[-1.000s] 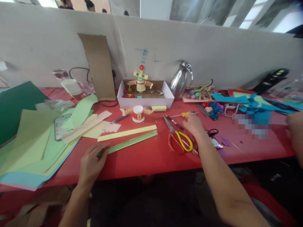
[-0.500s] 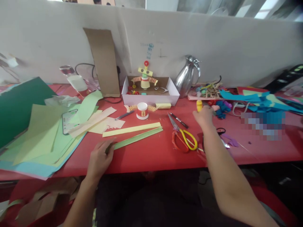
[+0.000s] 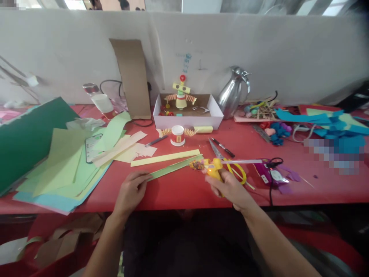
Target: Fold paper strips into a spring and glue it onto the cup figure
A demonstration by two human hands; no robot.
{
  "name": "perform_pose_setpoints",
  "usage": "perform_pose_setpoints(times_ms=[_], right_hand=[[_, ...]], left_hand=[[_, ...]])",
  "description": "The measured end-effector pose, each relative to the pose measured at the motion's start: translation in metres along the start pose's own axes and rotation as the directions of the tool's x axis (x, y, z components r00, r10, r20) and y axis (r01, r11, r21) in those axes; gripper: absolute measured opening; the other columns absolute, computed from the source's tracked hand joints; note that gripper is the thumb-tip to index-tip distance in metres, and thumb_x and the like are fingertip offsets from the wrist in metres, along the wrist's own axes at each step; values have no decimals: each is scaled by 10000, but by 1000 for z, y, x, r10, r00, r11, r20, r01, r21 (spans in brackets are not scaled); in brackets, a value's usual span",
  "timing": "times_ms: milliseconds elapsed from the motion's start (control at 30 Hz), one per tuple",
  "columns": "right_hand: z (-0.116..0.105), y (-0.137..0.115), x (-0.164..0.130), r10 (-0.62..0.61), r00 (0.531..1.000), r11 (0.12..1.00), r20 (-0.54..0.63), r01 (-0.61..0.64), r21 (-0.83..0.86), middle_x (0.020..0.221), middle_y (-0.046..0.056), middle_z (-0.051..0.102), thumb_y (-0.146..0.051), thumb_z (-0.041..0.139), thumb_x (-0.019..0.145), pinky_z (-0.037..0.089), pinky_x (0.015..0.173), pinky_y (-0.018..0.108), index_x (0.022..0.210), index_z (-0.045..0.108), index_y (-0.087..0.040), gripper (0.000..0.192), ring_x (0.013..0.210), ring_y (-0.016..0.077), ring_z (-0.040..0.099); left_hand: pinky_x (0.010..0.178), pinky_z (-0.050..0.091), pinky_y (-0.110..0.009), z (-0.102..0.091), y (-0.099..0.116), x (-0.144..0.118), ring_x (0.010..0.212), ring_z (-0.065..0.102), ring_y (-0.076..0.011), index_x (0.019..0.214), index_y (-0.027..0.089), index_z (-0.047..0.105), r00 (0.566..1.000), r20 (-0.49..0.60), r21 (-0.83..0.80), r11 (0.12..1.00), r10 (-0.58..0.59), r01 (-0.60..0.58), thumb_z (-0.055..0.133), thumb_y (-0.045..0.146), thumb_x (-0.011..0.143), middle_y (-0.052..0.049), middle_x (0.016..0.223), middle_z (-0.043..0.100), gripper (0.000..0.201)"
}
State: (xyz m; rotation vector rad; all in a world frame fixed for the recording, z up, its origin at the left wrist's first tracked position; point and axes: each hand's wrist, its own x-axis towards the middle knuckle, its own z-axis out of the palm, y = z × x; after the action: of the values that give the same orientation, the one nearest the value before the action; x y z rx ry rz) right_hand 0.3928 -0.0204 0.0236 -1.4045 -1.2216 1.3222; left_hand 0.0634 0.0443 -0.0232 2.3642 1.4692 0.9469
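My right hand is closed around a yellow hot glue gun, its nozzle pointing left and a clear glue stick sticking out behind. The nozzle hovers over or near the far end of a green paper strip; I cannot tell whether they touch. My left hand pinches the near end of that strip on the red table. A yellow paper strip lies just beyond it. Partly hidden behind the glue gun are scissors with yellow handles. A paper cup with pleated paper arms stands farther back.
A white box holds a paper robot figure. Beside it stands a metal jug. Coloured paper sheets cover the left side. A purple box with a black cord lies right of my right hand, and a pen lies behind the scissors.
My right hand has come from the back right toward the middle, bringing the glue gun over the strip's far end. My left hand still holds the green strip.
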Motion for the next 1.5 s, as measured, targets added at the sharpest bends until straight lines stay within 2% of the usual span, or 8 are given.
perform_pose_setpoints(times_ms=[67, 333, 500, 633, 767, 1000, 1233, 1500], right_hand=[[8, 5, 7, -7, 1000, 998, -27, 6, -59, 481, -75, 478, -534, 587, 866, 353, 448, 235, 965, 574, -185, 363, 424, 106, 431], [21, 7, 17, -129, 992, 948, 5, 124, -293, 489, -54, 542, -585, 455, 932, 428, 509, 265, 871, 525, -221, 376, 446, 149, 547], [25, 1, 20, -114, 993, 904, 9, 108, -414, 485, -45, 569, -579, 424, 947, 437, 531, 287, 906, 527, -223, 374, 460, 175, 582], [20, 1, 23, -93, 995, 890, -25, 72, -450, 489, -43, 564, -590, 405, 949, 436, 541, 296, 975, 547, -210, 406, 480, 187, 590], [7, 3, 25, -88, 991, 876, -96, 31, -480, 488, -38, 554, -582, 380, 958, 435, 538, 298, 966, 564, -203, 421, 476, 184, 587], [-9, 9, 32, -150, 963, 838, -224, 3, -546, 488, -46, 557, -545, 377, 968, 425, 527, 284, 1032, 534, -194, 389, 476, 186, 607], [-4, 7, 28, -149, 965, 796, -214, -12, -606, 468, -24, 549, -526, 358, 974, 427, 550, 300, 911, 530, -195, 378, 467, 200, 607], [0, 7, 24, -182, 960, 780, -215, 8, -626, 486, -20, 552, -478, 363, 977, 416, 547, 301, 1056, 533, -155, 373, 464, 210, 593]], left_hand=[[915, 528, -347, 0, 3, 0, 1004, 654, -202, 987, 229, 738, 1000, 6, 4, 1000, -16, 16, 474, 244, 915, -60, 1068, 709, 274], [882, 538, -340, -1, 3, 1, 965, 664, -211, 1020, 242, 732, 1000, -19, 16, 1000, -6, 7, 505, 282, 908, -53, 1034, 724, 257], [877, 538, -321, -1, 2, 0, 973, 662, -204, 1024, 227, 728, 1000, -16, 17, 1000, 11, -10, 502, 257, 911, -58, 1042, 719, 254], [881, 537, -315, -1, 2, -1, 972, 660, -200, 990, 226, 735, 1000, -13, 13, 1000, 11, -11, 505, 258, 913, -54, 1033, 721, 244], [879, 539, -321, -1, 1, -1, 972, 661, -201, 986, 226, 736, 1000, -12, 2, 1000, 0, 0, 506, 269, 912, -55, 1038, 721, 245], [887, 541, -324, 0, 0, -2, 971, 663, -203, 993, 209, 736, 1000, -22, -13, 1000, 8, -8, 510, 269, 909, -63, 1040, 720, 249], [886, 540, -328, 0, 0, -2, 972, 665, -207, 987, 217, 739, 999, -24, -10, 1000, 27, -27, 533, 297, 914, -63, 1045, 717, 233], [900, 529, -339, -1, -1, -4, 975, 659, -207, 968, 210, 741, 998, -32, 5, 999, 48, -48, 555, 321, 916, -66, 1038, 716, 223]])
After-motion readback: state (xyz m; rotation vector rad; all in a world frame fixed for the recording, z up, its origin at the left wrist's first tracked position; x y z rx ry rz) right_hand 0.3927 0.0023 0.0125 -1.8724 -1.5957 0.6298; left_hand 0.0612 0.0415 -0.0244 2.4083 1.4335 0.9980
